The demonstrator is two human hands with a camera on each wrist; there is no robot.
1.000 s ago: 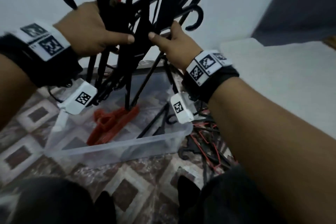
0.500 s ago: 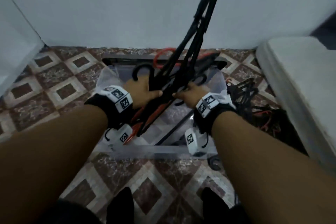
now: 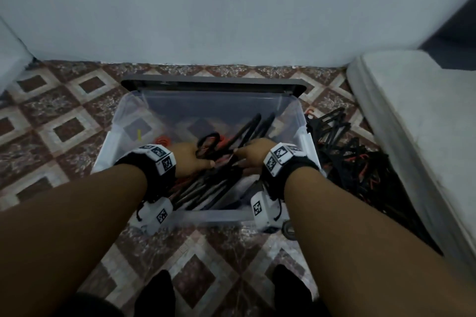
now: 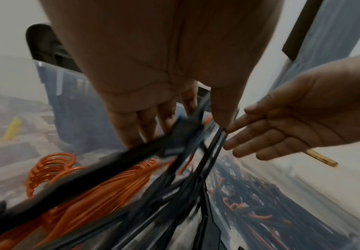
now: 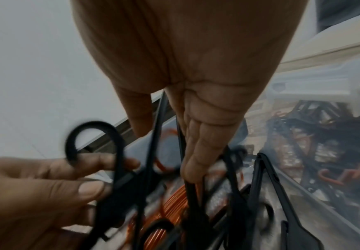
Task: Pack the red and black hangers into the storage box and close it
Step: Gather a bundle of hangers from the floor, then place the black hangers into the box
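Black hangers point(image 3: 226, 159) lie bunched inside the clear storage box point(image 3: 300, 121), slanting from its near left corner toward the far right, and we have both hands on them. Our left hand point(image 3: 192, 159) reaches down into the box with its fingers point(image 4: 131, 128) extended against the black bars and the thumb beside a hook; we cannot tell whether it truly grips. Our right hand point(image 3: 248, 156) comes in from the right side, fingers nearly straight and pressed along the thin black bars, thumb on the other side of one bar. Both forearms stretch forward and down over the near rim. Under the black bundle, red hangers point(image 4: 84, 191) lie stacked on the box floor. Behind the box its dark lid point(image 3: 213, 85) lies on the tiled floor point(image 3: 61, 121). Right of the box, more hangers point(image 3: 358, 162) sit heaped beside a white mattress point(image 3: 417, 121).
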